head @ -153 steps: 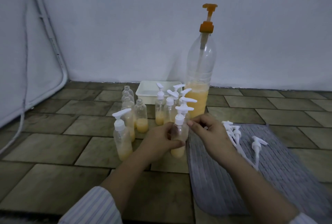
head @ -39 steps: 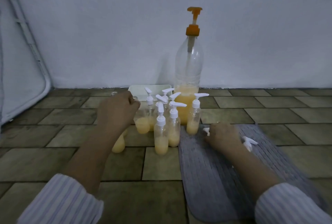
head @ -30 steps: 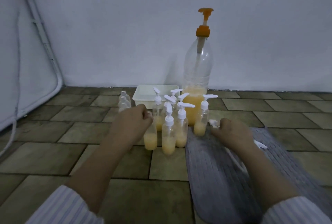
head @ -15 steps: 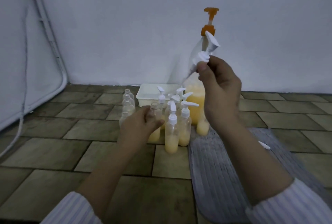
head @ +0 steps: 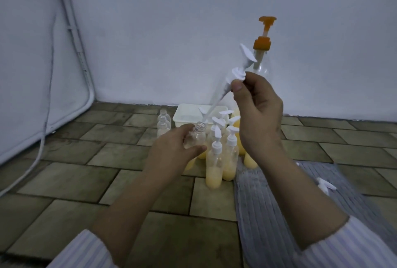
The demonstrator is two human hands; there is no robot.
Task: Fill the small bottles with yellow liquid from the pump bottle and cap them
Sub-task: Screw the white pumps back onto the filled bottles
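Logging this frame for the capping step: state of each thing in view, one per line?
left hand: grips uncapped small bottle
uncapped small bottle: open neck, upright
right hand: pinches white pump cap
white pump cap: raised, tilted, tube end near the bottle's neck
capped small bottles: upright, part-filled yellow
pump bottle: upright, plunger up
spare pump cap: lying on mat

A tiled floor (head: 64,181) of greenish-brown rectangular tiles carries everything. Against its far edge, at the wall, stand a white tub (head: 184,115) and the tall pump bottle (head: 263,61). In front of them is a cluster of capped small bottles (head: 214,160), with uncapped clear bottles (head: 163,122) just left. A grey ribbed mat (head: 257,214) lies at the right, bearing a loose white pump cap (head: 325,186).
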